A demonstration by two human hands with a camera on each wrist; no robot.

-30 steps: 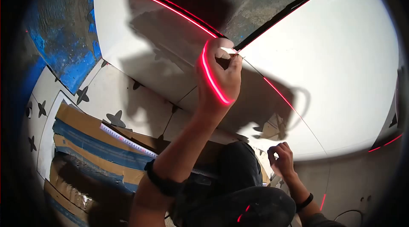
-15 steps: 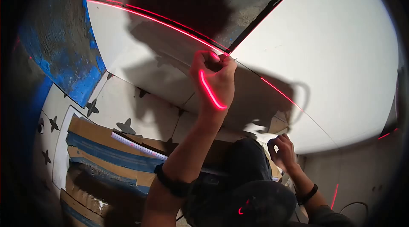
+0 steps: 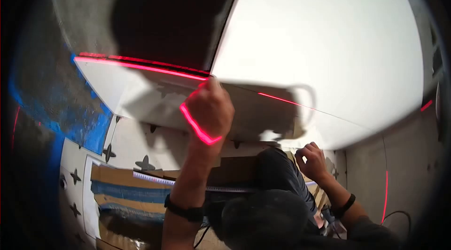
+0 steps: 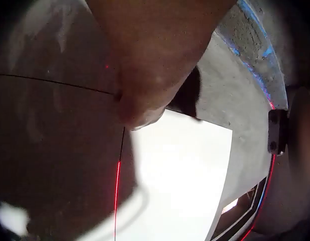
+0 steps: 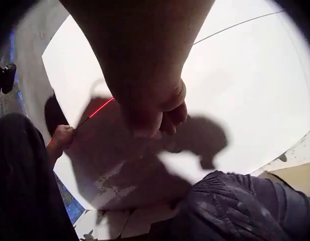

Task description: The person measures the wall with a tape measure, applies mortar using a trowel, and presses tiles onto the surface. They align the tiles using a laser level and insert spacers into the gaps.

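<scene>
Two hands observed: the left hand [image 3: 210,111], fingers curled, touches the panel joint [image 3: 282,99], seemingly for steadiness, its grip indeterminable; the right hand [image 3: 311,161], loosely curled, apparently empty, hangs below it in the head view, seemingly idle; the white panel [image 3: 319,38] adjoins it above.

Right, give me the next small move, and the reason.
Probably draw the left hand slightly back: it covers the corner where the white panels meet, right where the red line runs in, hiding how their edges align.
</scene>
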